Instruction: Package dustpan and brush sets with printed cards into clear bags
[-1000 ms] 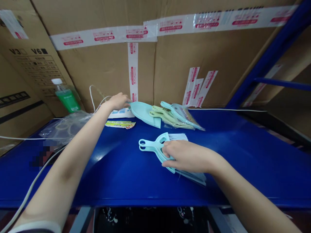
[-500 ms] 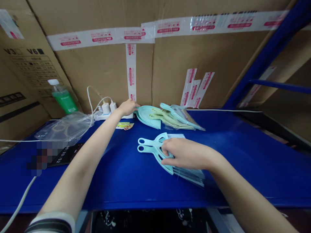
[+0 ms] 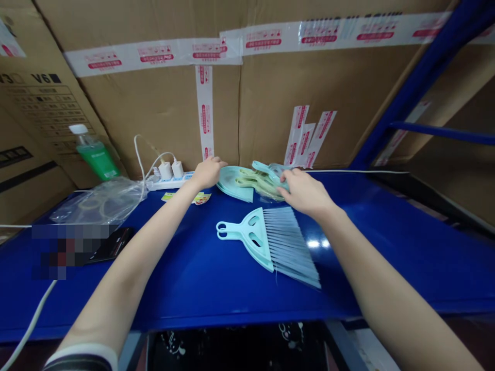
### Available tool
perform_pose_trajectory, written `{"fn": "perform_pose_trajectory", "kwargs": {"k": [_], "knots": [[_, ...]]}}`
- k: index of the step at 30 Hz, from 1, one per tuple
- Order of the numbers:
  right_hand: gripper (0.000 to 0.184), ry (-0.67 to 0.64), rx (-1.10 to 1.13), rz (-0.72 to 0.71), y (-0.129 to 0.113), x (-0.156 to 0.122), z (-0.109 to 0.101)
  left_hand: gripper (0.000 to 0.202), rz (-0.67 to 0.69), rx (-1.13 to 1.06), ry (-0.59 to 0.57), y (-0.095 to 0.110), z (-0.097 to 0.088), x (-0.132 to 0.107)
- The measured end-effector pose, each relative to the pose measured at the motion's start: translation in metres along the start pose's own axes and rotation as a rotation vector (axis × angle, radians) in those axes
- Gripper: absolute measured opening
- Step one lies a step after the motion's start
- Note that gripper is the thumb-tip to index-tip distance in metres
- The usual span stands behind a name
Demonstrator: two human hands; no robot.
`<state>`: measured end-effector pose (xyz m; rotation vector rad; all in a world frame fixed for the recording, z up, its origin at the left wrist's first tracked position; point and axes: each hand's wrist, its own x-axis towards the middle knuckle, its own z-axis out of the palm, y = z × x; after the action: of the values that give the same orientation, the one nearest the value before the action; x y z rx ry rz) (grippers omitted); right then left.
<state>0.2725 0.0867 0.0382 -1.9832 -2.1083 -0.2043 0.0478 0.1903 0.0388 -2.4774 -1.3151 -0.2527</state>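
Note:
My left hand (image 3: 209, 172) is at the back of the table, its fingers closed at the left edge of a light-blue dustpan (image 3: 235, 191). Over the bagged pile beside it, my right hand (image 3: 303, 190) has thumb and fingers apart. That pile holds yellow-green handled pieces (image 3: 257, 180) and a light-blue handled piece (image 3: 263, 167) in clear plastic; its right part is hidden by my right hand. In front lie two light-blue hand brooms (image 3: 257, 239), stacked nearly in line, handles left and grey-blue bristles right. Neither hand touches these brooms.
A white power strip (image 3: 174, 182) with plugged-in chargers (image 3: 170, 169) is left of my left hand. A colourful packet (image 3: 201, 198), crumpled clear bag (image 3: 96, 201), green-liquid bottle (image 3: 98, 157) and black device (image 3: 112, 246) lie leftward. Cardboard (image 3: 162, 113) walls the back.
My right hand has left the hand brooms and moved back to the bagged pile. The brooms now overlap more closely, their handles nearly together. My left hand stays by the dustpan.

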Motion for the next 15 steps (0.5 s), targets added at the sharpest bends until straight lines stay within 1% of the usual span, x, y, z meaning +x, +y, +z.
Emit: {"fn": "perform_pose_trajectory", "kwargs": {"k": [2, 4, 7, 11, 15], "knots": [[0.022, 0.017, -0.005, 0.039, 0.011, 0.006, 0.009, 0.048, 0.025, -0.009, 0.034, 0.015, -0.003, 0.002], [0.029, 0.008, 0.009, -0.013, 0.021, 0.010, 0.017, 0.046, 0.069, -0.023, 0.052, 0.032, -0.005, 0.005], [0.029, 0.015, 0.020, -0.105, 0.032, 0.015, 0.024, 0.045, 0.123, -0.036, 0.086, 0.055, -0.006, 0.012], [0.020, 0.009, 0.002, -0.144, 0.037, 0.017, 0.024, 0.040, 0.157, -0.033, 0.089, 0.080, -0.003, 0.027], [0.021, -0.001, -0.036, -0.135, 0.034, 0.016, 0.015, 0.033, 0.143, -0.030, 0.070, 0.094, 0.001, 0.044]]}}
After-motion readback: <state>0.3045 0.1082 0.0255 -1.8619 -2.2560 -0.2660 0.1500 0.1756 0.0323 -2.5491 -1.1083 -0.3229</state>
